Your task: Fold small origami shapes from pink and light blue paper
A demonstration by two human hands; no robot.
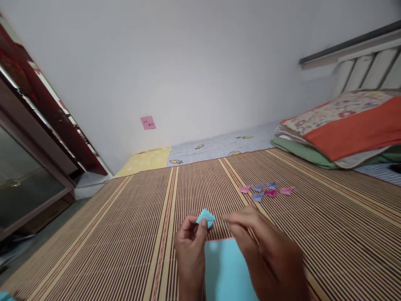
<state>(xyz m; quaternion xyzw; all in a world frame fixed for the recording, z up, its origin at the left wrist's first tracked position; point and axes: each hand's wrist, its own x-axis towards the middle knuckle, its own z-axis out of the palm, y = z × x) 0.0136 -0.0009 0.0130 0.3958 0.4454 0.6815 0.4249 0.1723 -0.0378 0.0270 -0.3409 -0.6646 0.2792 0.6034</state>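
Note:
My left hand (191, 246) pinches a small piece of folded light-blue paper (205, 216) between thumb and fingers, its pointed top facing up. Just to the right, my right hand (266, 246) hovers with its fingers stretched toward the folded paper, not touching it. Nothing shows between those fingers, and the hand is a little blurred. Under both hands lies a larger light-blue sheet (227, 267), with a thin pink edge along its top. Beyond my right hand, several small folded paper pieces (257, 196) in pink, magenta and blue-violet rest on the mat.
A striped bamboo mat (125, 234) covers the bed. Folded bedding (341, 129) is stacked at the back right, below a radiator (369, 71). A pink note (148, 122) sticks to the white wall. A glass-panelled cabinet (28, 167) stands on the left.

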